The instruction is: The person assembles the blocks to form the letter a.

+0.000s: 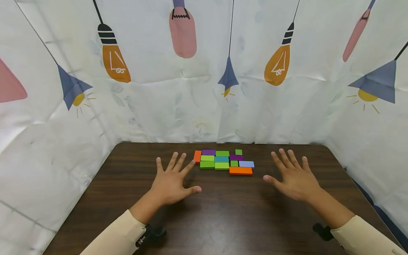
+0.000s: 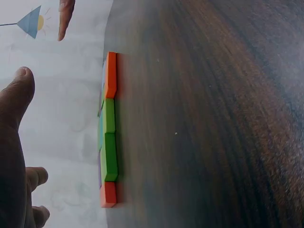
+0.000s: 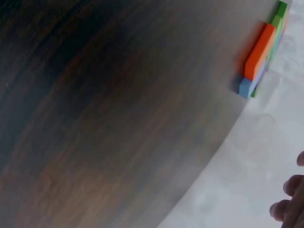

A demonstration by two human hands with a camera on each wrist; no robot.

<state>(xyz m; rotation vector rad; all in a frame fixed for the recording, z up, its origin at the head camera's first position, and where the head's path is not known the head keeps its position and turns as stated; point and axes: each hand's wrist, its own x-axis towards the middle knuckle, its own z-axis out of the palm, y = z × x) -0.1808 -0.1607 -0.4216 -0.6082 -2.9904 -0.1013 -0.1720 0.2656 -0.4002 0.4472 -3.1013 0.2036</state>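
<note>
A flat group of coloured blocks lies near the table's far edge, among them a long orange block [image 1: 240, 171], a light blue block [image 1: 247, 164], a teal block [image 1: 221, 159] and a red-orange block [image 1: 197, 156] at the left end. My left hand [image 1: 172, 182] is spread, palm down, in front of the group's left end and holds nothing. To the right of the blocks my right hand [image 1: 296, 179] is also spread, with empty fingers. The left wrist view shows the orange block [image 2: 110, 75] past my left thumb; the right wrist view shows it [image 3: 260, 52] too.
The dark wooden table [image 1: 216, 219] reaches back to a pale curtain [image 1: 191, 117] printed with lamps and bulbs, which also hangs at both sides. A dark strap with a device [image 1: 151, 234] is on the left wrist, and a dark device [image 1: 323, 232] on the right.
</note>
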